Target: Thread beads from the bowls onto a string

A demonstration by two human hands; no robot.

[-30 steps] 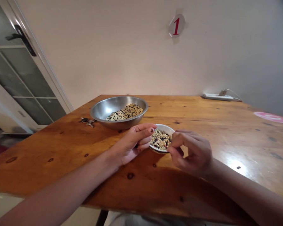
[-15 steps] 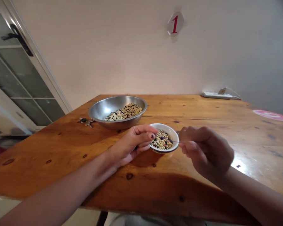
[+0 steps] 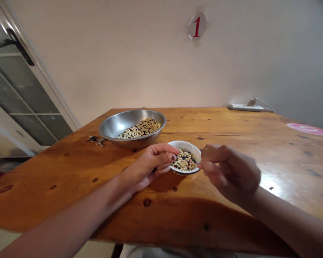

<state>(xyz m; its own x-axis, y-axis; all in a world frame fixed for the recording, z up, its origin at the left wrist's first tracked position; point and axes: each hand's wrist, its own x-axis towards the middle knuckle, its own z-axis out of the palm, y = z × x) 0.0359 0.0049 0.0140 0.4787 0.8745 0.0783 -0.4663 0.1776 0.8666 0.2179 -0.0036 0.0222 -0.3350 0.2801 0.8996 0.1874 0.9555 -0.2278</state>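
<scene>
A small white bowl (image 3: 185, 144) holding beads (image 3: 183, 160), mostly cream with black and a few coloured ones, stands on the table between my hands. My left hand (image 3: 158, 161) is at its left rim, thumb and index finger pinched together over the beads; what lies between the fingertips is too small to make out. At the right rim my right hand (image 3: 228, 168) is closed, its thumb and index finger pinching a thin strand (image 3: 198, 164) like a thread or fine wire. Only a short end of it shows, pointing toward the beads.
A large steel basin (image 3: 107, 126) with many similar beads stands behind and left. Keys (image 3: 97, 140) lie beside it on the wooden table (image 3: 70, 200). A white power strip (image 3: 246, 107) lies by the wall, and a pink sticker (image 3: 307, 129) is at the right.
My right hand has moved slightly left, closer to the bowl, and less of the strand shows. My left hand keeps its pinch. The whole view has shifted a little.
</scene>
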